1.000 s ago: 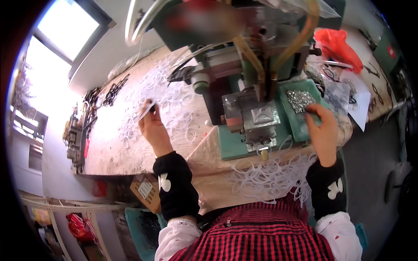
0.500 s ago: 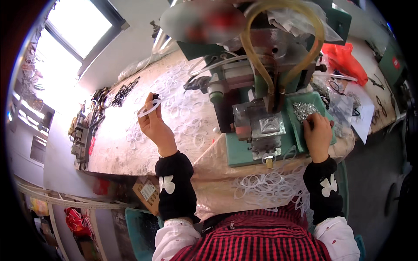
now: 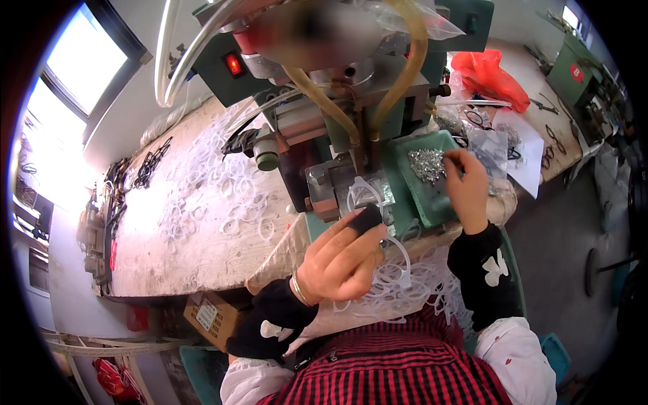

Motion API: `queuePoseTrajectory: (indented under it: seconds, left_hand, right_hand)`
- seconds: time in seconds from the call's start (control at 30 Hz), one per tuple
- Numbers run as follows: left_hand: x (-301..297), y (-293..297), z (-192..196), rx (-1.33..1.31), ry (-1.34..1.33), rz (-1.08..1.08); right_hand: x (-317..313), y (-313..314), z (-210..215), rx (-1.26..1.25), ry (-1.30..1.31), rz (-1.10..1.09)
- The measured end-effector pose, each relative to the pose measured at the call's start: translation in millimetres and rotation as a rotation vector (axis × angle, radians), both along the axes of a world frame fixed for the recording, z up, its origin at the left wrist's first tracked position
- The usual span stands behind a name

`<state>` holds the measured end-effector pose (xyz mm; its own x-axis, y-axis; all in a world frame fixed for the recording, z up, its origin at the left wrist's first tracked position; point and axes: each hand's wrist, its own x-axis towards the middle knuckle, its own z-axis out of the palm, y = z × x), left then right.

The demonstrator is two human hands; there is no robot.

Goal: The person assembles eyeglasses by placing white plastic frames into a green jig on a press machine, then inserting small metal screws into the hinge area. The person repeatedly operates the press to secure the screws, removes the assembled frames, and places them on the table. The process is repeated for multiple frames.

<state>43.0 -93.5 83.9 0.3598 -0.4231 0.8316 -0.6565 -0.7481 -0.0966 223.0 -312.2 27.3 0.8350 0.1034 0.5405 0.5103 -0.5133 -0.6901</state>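
Note:
My left hand (image 3: 341, 260) is in front of the bench machine, closed on a clear plastic eyeglass frame (image 3: 407, 278). One loop of the frame stands up by the machine's metal block, the other bends down to the right. A black cover wraps one fingertip of this hand. My right hand (image 3: 467, 189) is at the right side of a green tray (image 3: 435, 214), with thumb and forefinger pinched beside a heap of small shiny metal parts (image 3: 426, 166). Anything between those fingertips is too small to make out. The green machine (image 3: 398, 98) carries thick yellowish hoses.
Many clear frames (image 3: 246, 196) lie spread over the table at left. More clear loops (image 3: 432, 287) are piled at the table's front edge near my lap. Dark frames (image 3: 154, 162) lie far left. A red plastic bag (image 3: 489, 77) and clear bags (image 3: 487, 150) lie at right.
My left hand has come rightward and nearer, from above the table to the front of the machine, with the eyeglass frame. My right hand stays by the metal parts. The view has shifted.

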Motion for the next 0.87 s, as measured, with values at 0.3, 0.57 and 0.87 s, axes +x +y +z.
queuePoseTrajectory:
  seconds: [0.3, 0.57, 0.87]
  left_hand:
    - [6, 3, -10, 0.031, -0.047, -0.034]
    - [-36, 3, -15, -0.055, 0.091, 0.066]
    - [-122, 110, 27, -0.263, 0.062, 1.14]
  right_hand:
    - [4, 5, -9, -0.144, -0.138, -0.009]
    - [22, 51, -25, -0.654, -0.23, -0.087]
    - [-9, 11, 0, 0.041, 0.213, 0.177]
